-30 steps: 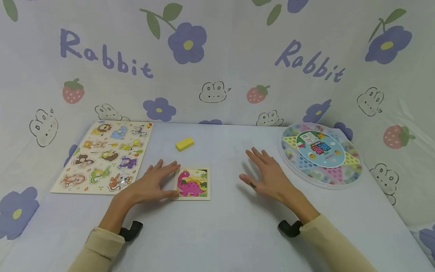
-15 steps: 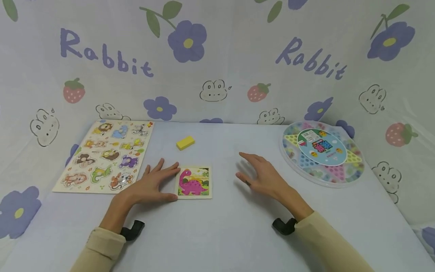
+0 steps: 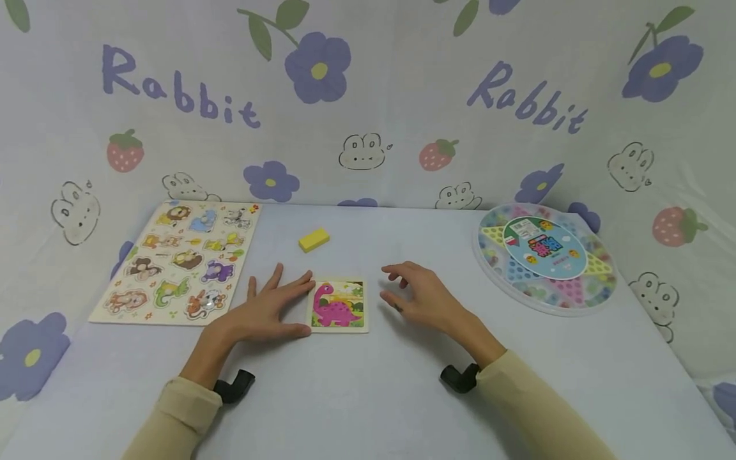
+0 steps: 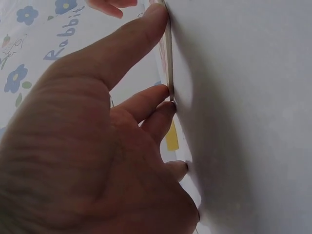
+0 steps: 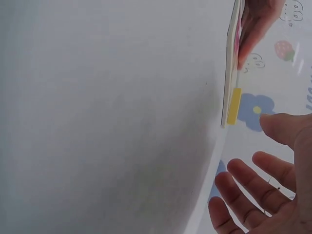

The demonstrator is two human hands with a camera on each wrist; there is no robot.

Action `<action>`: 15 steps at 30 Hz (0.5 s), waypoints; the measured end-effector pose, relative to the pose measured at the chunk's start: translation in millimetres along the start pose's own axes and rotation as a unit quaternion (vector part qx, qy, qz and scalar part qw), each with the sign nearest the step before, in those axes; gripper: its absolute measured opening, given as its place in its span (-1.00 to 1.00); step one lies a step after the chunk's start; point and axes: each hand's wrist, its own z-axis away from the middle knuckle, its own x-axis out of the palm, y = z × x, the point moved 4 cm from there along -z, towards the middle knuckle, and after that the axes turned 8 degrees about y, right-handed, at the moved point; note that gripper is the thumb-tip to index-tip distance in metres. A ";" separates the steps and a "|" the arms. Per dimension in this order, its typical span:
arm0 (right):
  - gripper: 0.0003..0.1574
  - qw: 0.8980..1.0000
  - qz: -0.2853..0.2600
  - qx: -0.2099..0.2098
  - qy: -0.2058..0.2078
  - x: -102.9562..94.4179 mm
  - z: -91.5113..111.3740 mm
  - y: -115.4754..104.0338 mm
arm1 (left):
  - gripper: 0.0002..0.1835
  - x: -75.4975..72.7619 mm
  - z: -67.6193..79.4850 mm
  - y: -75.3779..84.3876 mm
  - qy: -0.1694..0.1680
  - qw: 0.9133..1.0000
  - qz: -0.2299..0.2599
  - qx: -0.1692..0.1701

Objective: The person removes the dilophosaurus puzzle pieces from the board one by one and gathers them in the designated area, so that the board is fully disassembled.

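Observation:
A small square jigsaw puzzle with a pink dinosaur lies flat on the white table, in the middle of the head view. My left hand is at its left side, thumb and index finger spread to the two left corners and the other fingers fanned out. In the left wrist view the thumb reaches the thin edge of the puzzle. Across a small gap to the puzzle's right hovers my right hand, fingers loosely bent and holding nothing; its spread fingers show in the right wrist view.
Behind the puzzle lies a yellow block. A wooden animal peg board is at the left, partly near my left hand. At the back right stands a round clear-lidded board game. A printed cloth hangs behind the table.
The puzzle has slid a little to the right, with my left hand moving along at its left edge. My right hand has come left toward it, its fingers bending more.

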 end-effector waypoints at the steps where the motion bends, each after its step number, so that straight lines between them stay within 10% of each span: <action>1: -0.38 1.000 -0.002 -0.001 -0.004 1.7 -1.8 -1.8 | -0.01 0.6 -0.8 0.6 0.000 1.000 0.002 -0.001; 15: -0.51 0.998 -0.026 -0.019 -0.056 29.3 -24.3 -25.3 | -0.05 7.0 -0.4 -7.7 0.016 1.000 -0.002 -0.001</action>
